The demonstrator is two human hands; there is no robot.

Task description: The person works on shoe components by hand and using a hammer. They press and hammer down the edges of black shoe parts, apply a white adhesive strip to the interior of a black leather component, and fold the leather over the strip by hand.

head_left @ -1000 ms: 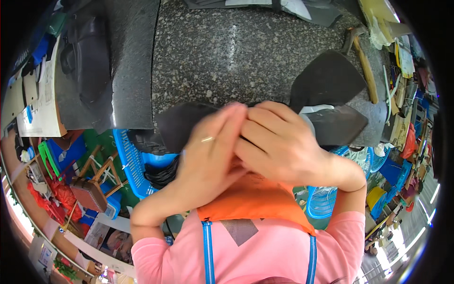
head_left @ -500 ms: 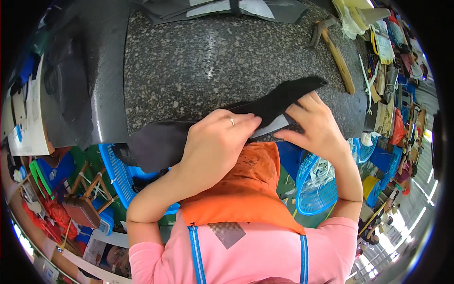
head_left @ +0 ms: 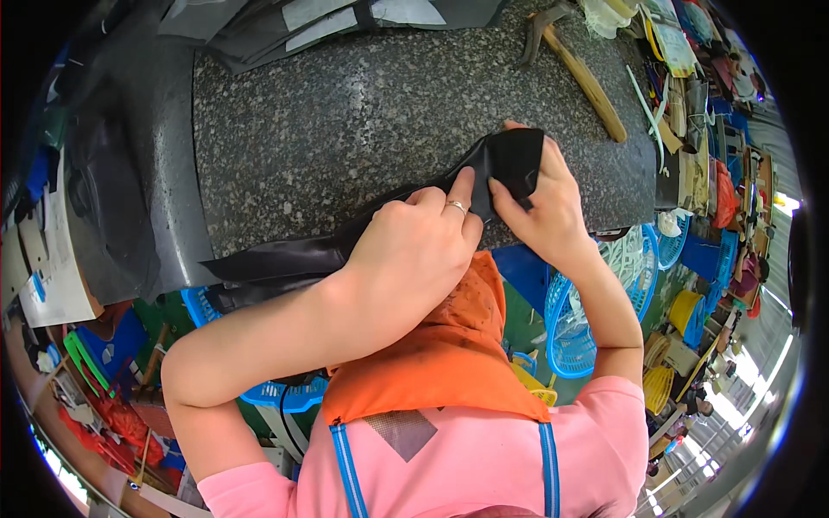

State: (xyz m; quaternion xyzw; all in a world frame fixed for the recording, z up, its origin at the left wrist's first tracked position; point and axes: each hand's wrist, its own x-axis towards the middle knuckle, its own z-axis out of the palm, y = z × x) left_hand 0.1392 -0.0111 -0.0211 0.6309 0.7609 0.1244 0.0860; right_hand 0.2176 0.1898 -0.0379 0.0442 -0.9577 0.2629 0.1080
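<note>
A long, soft black leather piece (head_left: 298, 261) lies along the near edge of the speckled stone slab (head_left: 363, 121), its right end raised and folded over. My right hand (head_left: 553, 211) grips that right end, thumb in front and fingers partly hidden behind it. Wearing a ring, my left hand (head_left: 414, 250) bears down on the middle of the leather with its index finger extended toward the fold. The other left fingers are curled against the material, close to my right thumb. The left end of the piece trails loose past the slab's front edge.
At the slab's far right lies a hammer (head_left: 587, 82) with a wooden handle. Stacked dark pieces with white patches (head_left: 319, 22) sit at the far edge. Below the slab's right side hangs a blue basket (head_left: 570, 341) holding white strips. Dark sheet material (head_left: 112, 198) lies at left.
The right end of the leather has been folded over, and its glossier side now shows. My right hand has moved up around that end; my left index finger now points toward the fold.
</note>
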